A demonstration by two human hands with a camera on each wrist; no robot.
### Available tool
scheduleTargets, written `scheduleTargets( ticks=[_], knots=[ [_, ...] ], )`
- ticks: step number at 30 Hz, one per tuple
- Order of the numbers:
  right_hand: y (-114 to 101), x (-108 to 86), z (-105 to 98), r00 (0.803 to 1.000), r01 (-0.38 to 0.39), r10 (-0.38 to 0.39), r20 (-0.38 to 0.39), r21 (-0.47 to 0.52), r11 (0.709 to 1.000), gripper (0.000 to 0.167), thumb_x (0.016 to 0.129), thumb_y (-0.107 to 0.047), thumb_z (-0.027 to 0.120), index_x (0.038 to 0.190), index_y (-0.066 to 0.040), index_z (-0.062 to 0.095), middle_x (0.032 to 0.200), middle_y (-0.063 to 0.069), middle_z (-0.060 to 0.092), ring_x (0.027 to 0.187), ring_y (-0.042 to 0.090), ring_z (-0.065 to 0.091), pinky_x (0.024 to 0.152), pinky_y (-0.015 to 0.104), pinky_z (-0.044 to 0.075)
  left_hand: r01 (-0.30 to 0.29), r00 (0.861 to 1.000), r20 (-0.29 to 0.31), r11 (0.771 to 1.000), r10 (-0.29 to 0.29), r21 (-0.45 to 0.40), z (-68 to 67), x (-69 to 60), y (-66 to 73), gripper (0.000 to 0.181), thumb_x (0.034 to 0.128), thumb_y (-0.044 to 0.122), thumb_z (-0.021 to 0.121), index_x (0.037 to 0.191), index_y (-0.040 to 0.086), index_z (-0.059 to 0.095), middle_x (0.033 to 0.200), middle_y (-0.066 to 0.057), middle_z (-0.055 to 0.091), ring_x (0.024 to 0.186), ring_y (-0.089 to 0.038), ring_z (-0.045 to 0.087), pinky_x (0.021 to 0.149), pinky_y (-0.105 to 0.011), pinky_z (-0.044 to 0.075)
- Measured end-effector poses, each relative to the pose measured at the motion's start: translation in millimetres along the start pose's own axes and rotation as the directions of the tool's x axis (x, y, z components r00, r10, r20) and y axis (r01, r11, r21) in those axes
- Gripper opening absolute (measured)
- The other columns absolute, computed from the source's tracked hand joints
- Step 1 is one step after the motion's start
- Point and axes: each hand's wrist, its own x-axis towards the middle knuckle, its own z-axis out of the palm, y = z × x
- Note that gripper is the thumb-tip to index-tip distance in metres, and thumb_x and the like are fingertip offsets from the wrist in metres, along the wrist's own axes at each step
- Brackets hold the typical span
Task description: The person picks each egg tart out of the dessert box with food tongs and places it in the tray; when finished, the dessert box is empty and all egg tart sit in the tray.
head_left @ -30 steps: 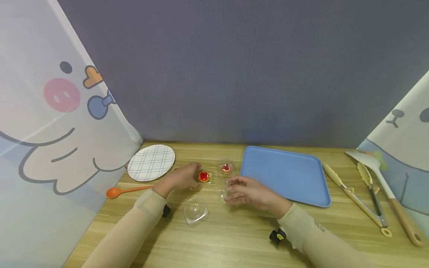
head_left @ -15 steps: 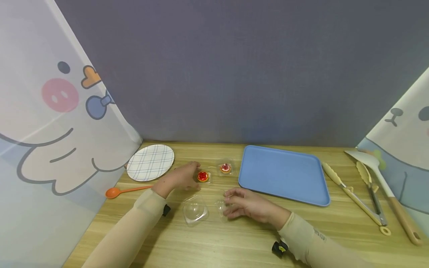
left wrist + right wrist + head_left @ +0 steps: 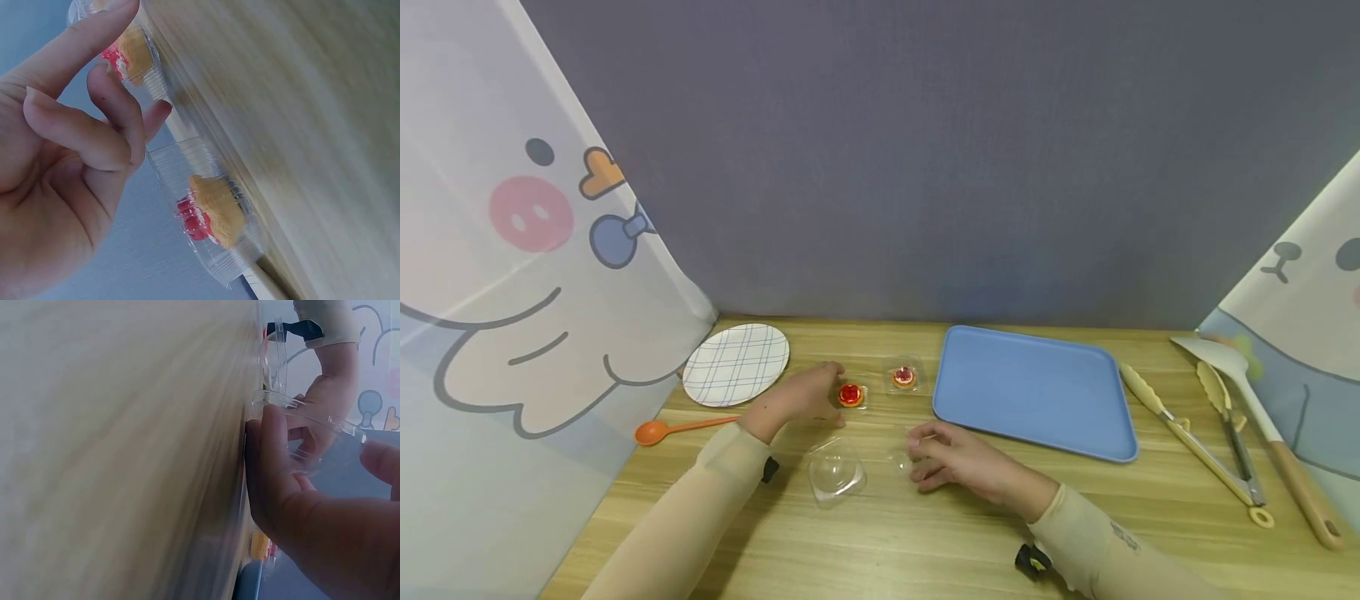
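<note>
In the head view my left hand point(image 3: 808, 395) is just left of a small red-topped tart point(image 3: 851, 395) in clear packaging. Its fingers are loosely bent in the left wrist view, with nothing seen between them. Farther right on the table sits a second packaged tart point(image 3: 904, 377), topped red and white. My right hand point(image 3: 951, 458) holds a clear plastic lid point(image 3: 322, 440) tilted between thumb and fingers; its outline is faint from the head. Another clear domed lid point(image 3: 837, 472) lies on the wood between my hands.
A blue tray point(image 3: 1036, 392) lies right of the tarts. Beyond it are two pairs of tongs point(image 3: 1195, 454) point(image 3: 1232, 425) and a ladle-like utensil point(image 3: 1262, 408) with a wooden handle. At left are a checked plate point(image 3: 737, 364) and an orange spoon point(image 3: 652, 432). A grey wall point(image 3: 880, 167) stands behind.
My right hand has come slightly towards me, then shifted a little right, with the clear lid between its fingers. My left hand has stayed almost in place beside the tart.
</note>
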Motion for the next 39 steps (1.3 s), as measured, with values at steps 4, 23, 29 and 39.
scheduleTargets(
  ticks=[4, 23, 29, 39],
  knots=[
    [-2.2, -6.2, -1.2, 1.0, -0.01, 0.009, -0.011, -0.045, 0.999, 0.059, 0.112, -0.029, 0.052, 0.152, 0.014, 0.039, 0.144, 0.035, 0.056, 0.109, 0.027, 0.075, 0.092, 0.044, 0.067, 0.011, 1.0, 0.002, 1.0, -0.011, 0.02, -0.9, -0.6, 2.2, 0.096, 0.0803, 0.026, 0.095, 0.156, -0.005, 0.044, 0.156, -0.023, 0.057, 0.145, -0.042, 0.056, 0.123, -0.053, 0.046],
    [-4.9, -24.1, -3.3, 0.992, -0.002, -0.058, -0.115, -0.464, 0.886, 0.072, 0.108, -0.036, 0.062, 0.158, 0.011, 0.04, 0.141, 0.033, 0.06, 0.07, 0.02, 0.074, 0.062, 0.032, 0.065, 0.01, 1.0, -0.001, 0.995, -0.01, 0.104, -2.1, 1.7, 1.2, 0.099, 0.0787, 0.031, 0.096, 0.155, -0.005, 0.045, 0.151, -0.021, 0.062, 0.137, -0.04, 0.063, 0.118, -0.052, 0.051],
    [-6.7, -29.4, 3.9, 0.99, 0.06, -0.122, -0.073, -0.56, 0.826, 0.073, 0.107, -0.033, 0.064, 0.156, 0.015, 0.04, 0.141, 0.036, 0.054, 0.065, 0.012, 0.069, 0.06, 0.026, 0.06, 0.013, 0.999, 0.033, 0.997, -0.016, 0.081, -7.5, -1.4, 2.8, 0.108, 0.0793, 0.034, 0.096, 0.161, -0.004, 0.037, 0.158, -0.023, 0.055, 0.144, -0.044, 0.056, 0.121, -0.057, 0.048],
    [-30.3, -31.8, -2.6, 0.98, 0.045, -0.183, -0.083, -0.798, 0.601, 0.069, 0.108, -0.046, 0.059, 0.158, 0.001, 0.047, 0.154, 0.023, 0.058, 0.134, 0.037, 0.064, 0.116, 0.059, 0.05, -0.046, 0.999, 0.021, 0.993, 0.048, -0.109, -24.3, 1.5, 30.3, 0.098, 0.0889, 0.026, 0.087, 0.167, 0.004, 0.032, 0.166, -0.019, 0.047, 0.138, -0.037, 0.062, 0.115, -0.052, 0.053]
  ],
)
